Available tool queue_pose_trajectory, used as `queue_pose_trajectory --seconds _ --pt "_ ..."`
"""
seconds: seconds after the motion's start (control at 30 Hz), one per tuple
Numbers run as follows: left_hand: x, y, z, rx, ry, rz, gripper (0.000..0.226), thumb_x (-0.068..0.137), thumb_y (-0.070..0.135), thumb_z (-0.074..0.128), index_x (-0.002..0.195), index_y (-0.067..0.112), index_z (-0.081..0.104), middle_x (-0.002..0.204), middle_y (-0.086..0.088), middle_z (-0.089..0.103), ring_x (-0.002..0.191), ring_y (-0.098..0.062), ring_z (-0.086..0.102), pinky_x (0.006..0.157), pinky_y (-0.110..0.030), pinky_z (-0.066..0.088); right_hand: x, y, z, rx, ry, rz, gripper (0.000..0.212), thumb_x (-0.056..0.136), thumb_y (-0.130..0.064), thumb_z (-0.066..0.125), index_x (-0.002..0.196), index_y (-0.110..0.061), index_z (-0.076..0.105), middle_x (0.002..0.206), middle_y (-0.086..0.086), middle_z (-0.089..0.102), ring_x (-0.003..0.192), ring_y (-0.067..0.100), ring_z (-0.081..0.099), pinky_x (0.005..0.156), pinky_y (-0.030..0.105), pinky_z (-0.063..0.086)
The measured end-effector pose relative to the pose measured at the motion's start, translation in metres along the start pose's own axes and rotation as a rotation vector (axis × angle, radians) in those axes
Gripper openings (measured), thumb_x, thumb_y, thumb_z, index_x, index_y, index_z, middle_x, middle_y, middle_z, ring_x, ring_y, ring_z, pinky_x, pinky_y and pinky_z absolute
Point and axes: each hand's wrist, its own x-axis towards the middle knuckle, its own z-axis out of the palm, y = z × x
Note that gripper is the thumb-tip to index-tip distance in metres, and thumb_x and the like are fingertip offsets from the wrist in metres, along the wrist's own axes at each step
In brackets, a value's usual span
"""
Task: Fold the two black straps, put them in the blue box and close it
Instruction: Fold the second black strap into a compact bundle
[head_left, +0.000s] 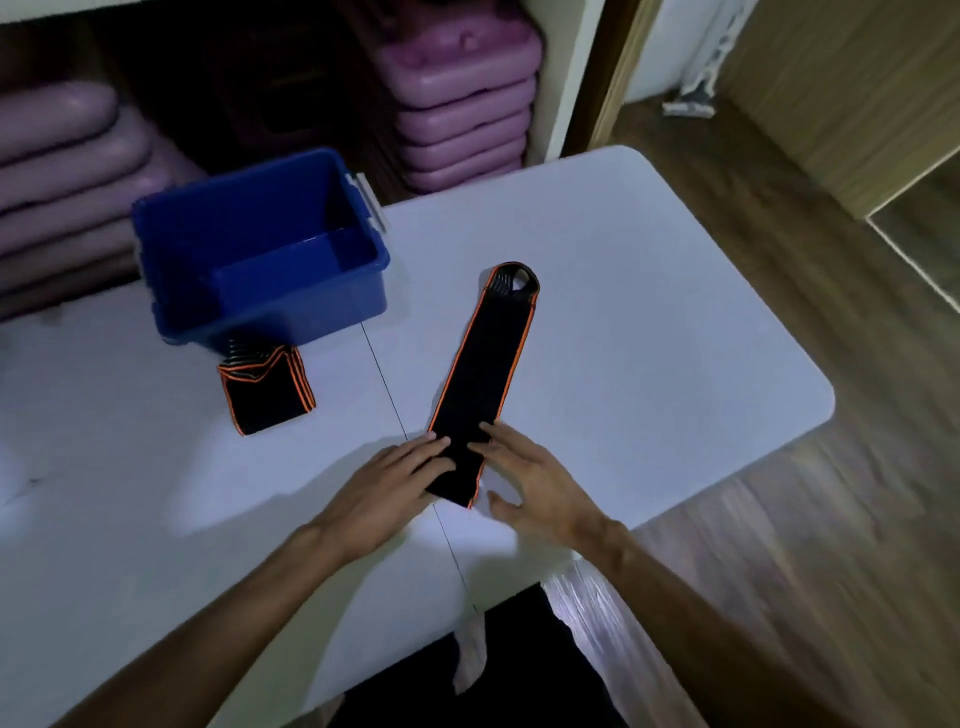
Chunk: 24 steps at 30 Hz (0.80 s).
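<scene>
A long black strap with orange edging lies stretched out on the white table, its looped end pointing away from me. My left hand and my right hand rest with flat, spread fingers on its near end, one on each side. A second black strap lies folded into a small square just in front of the blue box. The box stands open at the table's far left and I see nothing inside it. No lid is in view.
Stacks of purple plastic steps fill the shelves behind the table. The table's rounded right corner meets a wooden floor. A seam runs across the tabletop between the two straps.
</scene>
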Motion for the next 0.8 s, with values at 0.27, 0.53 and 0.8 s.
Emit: queue_pose_trajectory --seconds 0.27,0.53,0.8 --pt "0.001 0.026 0.009 -0.128 0.070 -0.007 0.031 0.095 0.040 0.045 0.118 0.023 0.055 0.114 0.007 0.065 0.101 -0.016 0.058 0.086 -0.025 0.039 -0.030 -0.017 0.022 0.045 0.093 0.148 0.039 0.095 -0.030 0.059 0.129 -0.010 0.060 0.139 0.004 0.057 0.135 0.012 0.044 0.107 0.018 0.034" --pt "0.022 0.023 0.000 -0.587 0.070 -0.305 0.031 0.091 0.048 0.055 0.115 0.029 0.050 0.066 -0.001 0.057 0.062 -0.013 0.057 0.060 -0.026 0.046 -0.028 -0.031 0.008 0.340 0.226 0.482 0.019 0.092 -0.037 0.061 0.102 -0.021 0.059 0.080 -0.009 0.071 0.073 0.005 0.066 0.069 0.025 0.053" --pt "0.039 0.025 0.014 -0.730 0.314 -0.497 0.030 0.092 0.034 0.059 0.116 0.017 0.051 0.068 0.001 0.052 0.061 -0.014 0.052 0.055 -0.014 0.042 0.005 -0.025 -0.001 0.328 0.217 0.634 0.018 0.092 -0.039 0.060 0.100 -0.022 0.060 0.070 0.003 0.070 0.070 0.016 0.066 0.065 0.027 0.049"
